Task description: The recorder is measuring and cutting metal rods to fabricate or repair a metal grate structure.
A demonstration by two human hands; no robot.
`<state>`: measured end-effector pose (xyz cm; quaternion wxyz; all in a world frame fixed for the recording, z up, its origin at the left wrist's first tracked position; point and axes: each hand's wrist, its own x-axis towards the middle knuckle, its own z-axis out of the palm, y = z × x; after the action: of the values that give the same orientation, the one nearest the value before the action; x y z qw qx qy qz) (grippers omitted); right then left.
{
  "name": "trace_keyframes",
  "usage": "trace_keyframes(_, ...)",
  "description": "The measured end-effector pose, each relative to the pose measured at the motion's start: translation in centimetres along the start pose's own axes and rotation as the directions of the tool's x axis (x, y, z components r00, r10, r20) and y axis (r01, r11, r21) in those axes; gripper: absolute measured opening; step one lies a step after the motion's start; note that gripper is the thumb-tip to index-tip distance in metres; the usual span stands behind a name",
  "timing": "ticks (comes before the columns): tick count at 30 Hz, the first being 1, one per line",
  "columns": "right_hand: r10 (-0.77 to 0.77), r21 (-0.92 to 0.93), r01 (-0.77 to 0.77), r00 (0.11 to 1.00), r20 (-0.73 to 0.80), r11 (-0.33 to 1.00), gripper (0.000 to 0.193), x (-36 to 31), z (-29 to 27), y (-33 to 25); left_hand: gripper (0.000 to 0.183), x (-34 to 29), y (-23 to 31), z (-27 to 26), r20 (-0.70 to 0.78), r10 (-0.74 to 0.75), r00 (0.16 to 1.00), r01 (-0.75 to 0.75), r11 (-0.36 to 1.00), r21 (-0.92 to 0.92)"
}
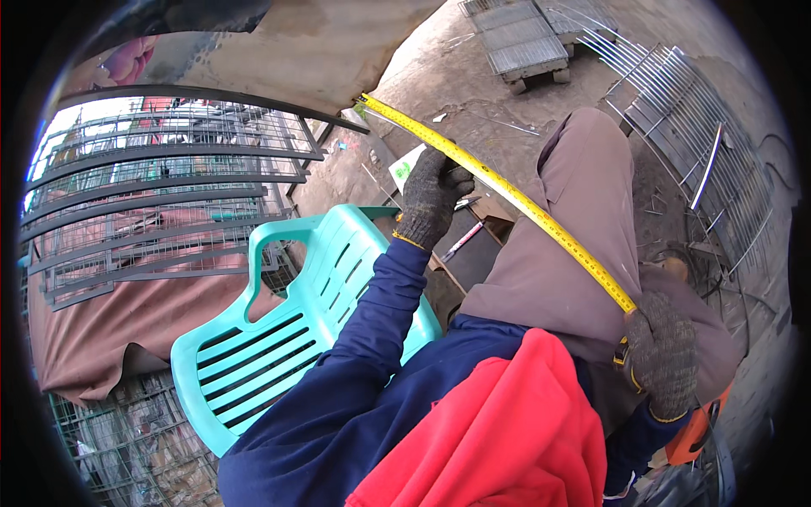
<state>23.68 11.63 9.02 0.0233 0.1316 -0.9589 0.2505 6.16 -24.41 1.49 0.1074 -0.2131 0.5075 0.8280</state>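
A yellow tape measure blade stretches diagonally across my lap, its far end beside the tip of a dark metal bar. My right hand, in a dark grey knitted glove, is closed around the near end of the tape; a bit of black and yellow shows by the palm, and most of its grip is hidden. My left hand, gloved alike, has its fingers curled against the blade partway along. Below that hand lies a red and white pen-like marker on a dark surface.
A turquoise plastic chair stands at my left, by wire mesh panels with dark bars and a brown cloth. Metal grates lie at the far side, and a barred metal frame at right. Something orange sits near my right forearm.
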Motion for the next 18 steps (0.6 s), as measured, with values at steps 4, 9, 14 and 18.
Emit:
trace_keyframes(4, -0.073, -0.039, 0.073, 0.997, -0.016, 0.997, 0.016, 0.6, -0.4, -0.3, 0.025, -0.4, 0.5, 0.6, -0.043, 0.004, 0.999, -0.003, 1.000, 0.013)
trace_keyframes(9, -0.156, -0.108, 0.156, 0.988, 0.006, 0.982, 0.016, 0.8, -1.0, -0.2, 0.021, 0.2, 0.3, -0.1, 0.032, 0.013, 0.999, -0.012, 0.999, -0.030)
trace_keyframes(14, -0.158, -0.122, 0.160, 0.987, 0.028, 0.980, 0.016, 1.1, -1.3, -0.2, 0.020, 0.0, 0.6, -0.1, 0.088, -0.015, 0.996, 0.025, 0.994, -0.105)
trace_keyframes(18, 0.144, 0.073, -0.150, 0.986, 0.079, 0.986, 0.020, 0.2, -0.4, 0.2, 0.015, 0.1, 0.4, -0.3, 0.068, -0.018, 0.998, 0.024, 0.995, -0.099)
